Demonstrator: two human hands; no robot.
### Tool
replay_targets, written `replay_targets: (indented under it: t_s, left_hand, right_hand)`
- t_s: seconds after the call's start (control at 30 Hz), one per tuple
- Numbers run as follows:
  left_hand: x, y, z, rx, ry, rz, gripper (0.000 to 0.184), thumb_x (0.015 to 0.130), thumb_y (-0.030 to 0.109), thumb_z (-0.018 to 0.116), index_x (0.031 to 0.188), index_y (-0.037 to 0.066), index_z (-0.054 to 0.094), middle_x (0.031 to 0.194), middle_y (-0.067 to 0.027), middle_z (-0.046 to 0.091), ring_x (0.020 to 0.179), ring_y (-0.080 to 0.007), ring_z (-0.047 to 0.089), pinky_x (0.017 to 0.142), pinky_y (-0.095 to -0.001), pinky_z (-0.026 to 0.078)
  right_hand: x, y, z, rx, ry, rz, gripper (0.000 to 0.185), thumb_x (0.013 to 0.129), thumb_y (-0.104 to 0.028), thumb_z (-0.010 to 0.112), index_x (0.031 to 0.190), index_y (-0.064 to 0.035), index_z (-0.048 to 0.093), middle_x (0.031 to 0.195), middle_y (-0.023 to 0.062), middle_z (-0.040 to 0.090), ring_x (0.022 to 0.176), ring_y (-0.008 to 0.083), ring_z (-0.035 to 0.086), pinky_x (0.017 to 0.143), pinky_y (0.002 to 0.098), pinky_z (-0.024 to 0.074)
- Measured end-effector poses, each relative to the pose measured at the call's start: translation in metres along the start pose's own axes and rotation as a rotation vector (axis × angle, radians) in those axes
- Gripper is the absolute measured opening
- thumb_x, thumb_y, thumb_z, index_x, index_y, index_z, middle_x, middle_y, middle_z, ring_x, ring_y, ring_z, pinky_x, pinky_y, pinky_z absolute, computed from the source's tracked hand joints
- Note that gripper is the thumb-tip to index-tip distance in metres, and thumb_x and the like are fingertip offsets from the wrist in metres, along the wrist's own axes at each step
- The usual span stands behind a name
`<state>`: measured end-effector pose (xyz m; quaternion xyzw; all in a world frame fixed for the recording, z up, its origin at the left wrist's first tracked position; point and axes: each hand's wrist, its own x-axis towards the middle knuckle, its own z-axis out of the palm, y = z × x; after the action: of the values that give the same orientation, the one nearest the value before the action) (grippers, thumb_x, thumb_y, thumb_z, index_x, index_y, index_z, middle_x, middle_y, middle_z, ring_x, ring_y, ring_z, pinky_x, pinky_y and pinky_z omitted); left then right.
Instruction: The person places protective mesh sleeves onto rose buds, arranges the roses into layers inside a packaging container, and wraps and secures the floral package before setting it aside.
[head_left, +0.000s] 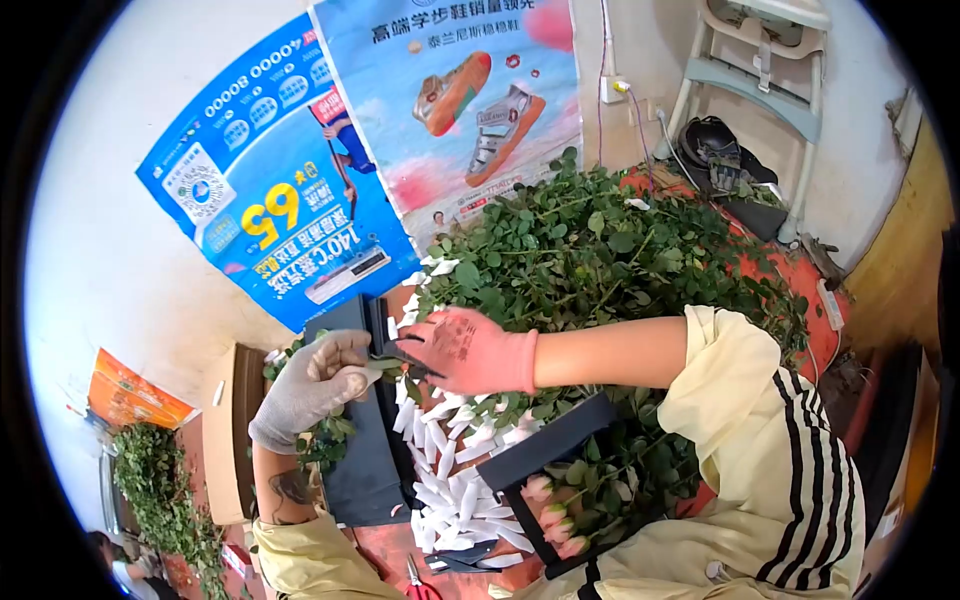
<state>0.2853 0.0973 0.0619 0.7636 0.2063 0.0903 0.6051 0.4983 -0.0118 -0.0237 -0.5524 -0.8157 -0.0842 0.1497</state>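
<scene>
My left hand (312, 388), in a pale grey knit glove, is closed in a pinch on a green rose stem (385, 365). A small whitish piece shows by its thumb. My right hand (462, 350), in a pink glove with dark fingertips, meets it from the right. Its fingers are bent and pressed together at the same stem, partly hiding it. Beneath the hands lies a dark flat tray (360, 470). Many white sleeves (460, 505) are heaped just right of it. Nearer my body, pink roses (553, 520) lie in a black open frame (545, 440).
A large heap of leafy rose stems (590, 250) covers the back right of the red table (370, 550). Red-handled scissors (420, 585) lie at the front edge. A cardboard box (228, 430) stands left, with more greenery (165, 490) beyond. A high chair (755, 80) stands behind.
</scene>
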Motion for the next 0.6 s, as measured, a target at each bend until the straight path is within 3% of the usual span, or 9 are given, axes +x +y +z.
replay_targets:
  t_s: [0.07, 0.13, 0.17, 0.2, 0.27, 0.33, 0.4, 0.47, 0.6]
  left_hand:
    - [-0.020, 0.017, 0.018, 0.046, 0.004, 0.069, 0.069, 0.081, 0.039, 0.070, 0.129, 0.001, 0.040, 0.109, -0.0119, 0.061, 0.090, -0.0160, 0.061, 0.076, -0.0295, 0.050]
    - [-0.040, 0.034, 0.052, -0.346, 0.050, 0.388, 0.077, 0.078, 0.041, 0.073, 0.131, -0.002, 0.039, 0.112, -0.0126, 0.059, 0.100, -0.0220, 0.060, 0.087, -0.0353, 0.049]
    - [-0.043, 0.037, 0.068, -0.388, 0.106, 0.448, 0.077, 0.077, 0.040, 0.073, 0.132, -0.002, 0.039, 0.117, -0.0140, 0.057, 0.108, -0.0267, 0.058, 0.093, -0.0425, 0.046]
    - [-0.043, 0.025, 0.091, -0.329, 0.293, 0.601, 0.072, 0.076, 0.031, 0.073, 0.132, 0.001, 0.040, 0.118, -0.0142, 0.057, 0.108, -0.0255, 0.057, 0.095, -0.0411, 0.044]
    - [-0.038, 0.026, 0.122, 0.042, 0.348, 0.755, 0.059, 0.074, 0.018, 0.072, 0.126, 0.001, 0.049, 0.114, -0.0148, 0.059, 0.104, -0.0244, 0.060, 0.092, -0.0380, 0.046]
    - [-0.050, 0.024, 0.164, 0.311, 0.518, 0.804, 0.050, 0.071, 0.014, 0.075, 0.116, 0.000, 0.057, 0.106, -0.0155, 0.063, 0.096, -0.0258, 0.063, 0.085, -0.0354, 0.049]
    - [-0.056, 0.035, 0.199, 0.430, 0.522, 0.986, 0.045, 0.069, 0.013, 0.077, 0.108, -0.001, 0.061, 0.100, -0.0163, 0.065, 0.088, -0.0277, 0.065, 0.079, -0.0352, 0.051]
    - [-0.063, 0.040, 0.222, 0.462, 0.582, 0.947, 0.050, 0.058, 0.010, 0.080, 0.104, -0.001, 0.064, 0.096, -0.0154, 0.067, 0.086, -0.0278, 0.066, 0.078, -0.0346, 0.051]
    - [-0.072, 0.057, 0.238, 0.518, 0.479, 0.978, 0.046, 0.058, 0.009, 0.079, 0.101, -0.003, 0.065, 0.095, -0.0164, 0.067, 0.086, -0.0305, 0.066, 0.078, -0.0368, 0.051]
  right_hand:
    - [-0.011, -0.006, -0.019, -0.004, 0.245, -0.030, 0.046, 0.085, -0.034, 0.054, 0.125, -0.0127, 0.048, 0.114, 0.0113, 0.055, 0.108, 0.0267, 0.055, 0.092, 0.0384, 0.0419]
    - [-0.028, -0.006, -0.051, 0.032, 0.291, 0.006, 0.043, 0.081, -0.030, 0.058, 0.121, -0.0140, 0.052, 0.109, 0.0107, 0.058, 0.099, 0.0279, 0.059, 0.084, 0.0392, 0.0468]
    - [-0.041, -0.012, -0.071, 0.055, 0.329, 0.071, 0.042, 0.080, -0.028, 0.058, 0.119, -0.0124, 0.053, 0.112, 0.0086, 0.058, 0.103, 0.0252, 0.057, 0.088, 0.0390, 0.0444]
    - [-0.055, -0.018, -0.085, 0.079, 0.366, 0.128, 0.042, 0.079, -0.027, 0.059, 0.118, -0.0108, 0.054, 0.116, 0.0064, 0.057, 0.108, 0.0226, 0.055, 0.091, 0.0387, 0.0421]
    - [-0.080, -0.008, -0.082, 0.181, 0.434, 0.022, 0.038, 0.075, -0.018, 0.062, 0.112, -0.0072, 0.057, 0.114, 0.0091, 0.058, 0.104, 0.0262, 0.057, 0.088, 0.0421, 0.0447]
    - [-0.115, -0.025, -0.073, 0.097, 0.664, -0.107, 0.041, 0.069, -0.008, 0.066, 0.110, -0.0056, 0.057, 0.113, 0.0110, 0.058, 0.100, 0.0295, 0.058, 0.086, 0.0433, 0.0460]
    - [-0.134, -0.042, -0.083, 0.235, 0.547, -0.175, 0.054, 0.059, 0.000, 0.066, 0.112, -0.0059, 0.055, 0.109, 0.0137, 0.058, 0.094, 0.0349, 0.059, 0.080, 0.0429, 0.0490]
    - [-0.153, -0.058, -0.087, 0.261, 0.669, -0.150, 0.054, 0.058, 0.000, 0.063, 0.111, -0.0053, 0.055, 0.109, 0.0162, 0.058, 0.093, 0.0373, 0.059, 0.081, 0.0433, 0.0494]
    - [-0.170, -0.071, -0.095, 0.254, 0.694, -0.091, 0.053, 0.056, 0.000, 0.062, 0.108, -0.0060, 0.057, 0.107, 0.0161, 0.059, 0.093, 0.0371, 0.059, 0.081, 0.0433, 0.0494]
